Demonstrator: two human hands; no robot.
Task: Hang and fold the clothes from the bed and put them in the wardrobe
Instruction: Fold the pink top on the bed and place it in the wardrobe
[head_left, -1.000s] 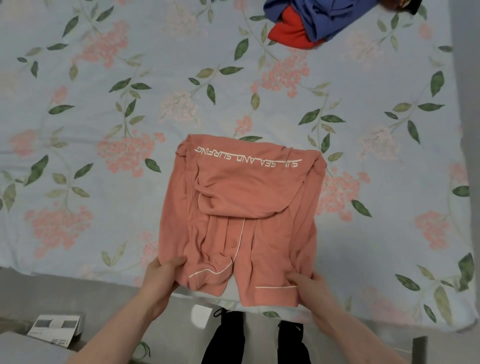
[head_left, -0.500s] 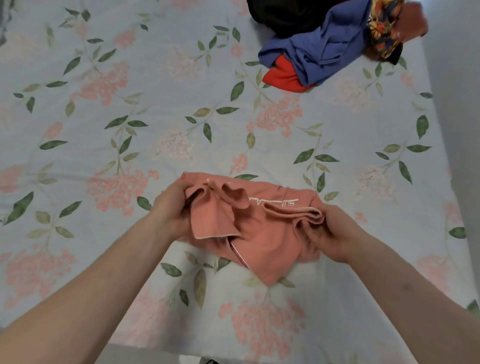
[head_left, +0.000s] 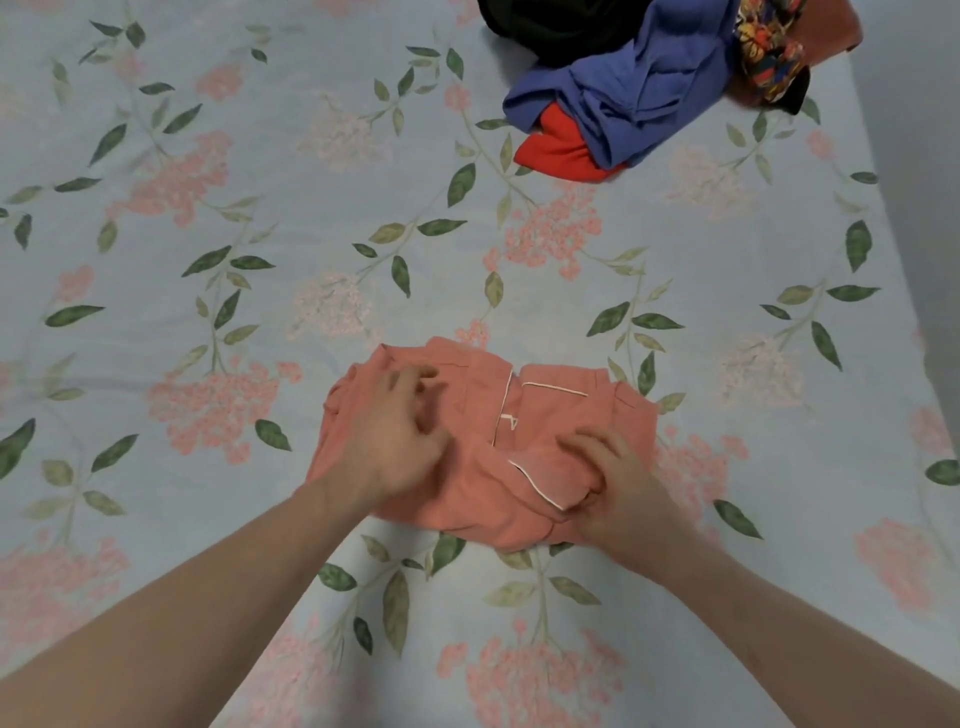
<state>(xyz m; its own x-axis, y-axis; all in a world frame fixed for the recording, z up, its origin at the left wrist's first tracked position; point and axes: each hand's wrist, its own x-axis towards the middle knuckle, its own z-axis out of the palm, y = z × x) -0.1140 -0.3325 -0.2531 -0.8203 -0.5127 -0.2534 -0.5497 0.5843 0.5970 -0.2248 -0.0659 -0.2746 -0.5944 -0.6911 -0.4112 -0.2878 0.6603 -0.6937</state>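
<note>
Both hands, left (head_left: 400, 436) loosely spread, right (head_left: 618, 488) pinching a piped edge, rest on the folded pink pyjama top (head_left: 483, 488) on the bed (head_left: 260, 260).

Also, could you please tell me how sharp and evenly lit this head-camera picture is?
Head view: soft, even light with no glare; the left hand is smeared by motion blur, the right hand and the pink pyjama top are sharper; wide-angle bending shows at the bedsheet edges.

folded pajama top (head_left: 524, 457) on bed sheet (head_left: 260, 260), near edge | left hand (head_left: 397, 441) on its left half | right hand (head_left: 618, 491) on right near corner | clothes pile (head_left: 639, 88) far right, well apart
</note>
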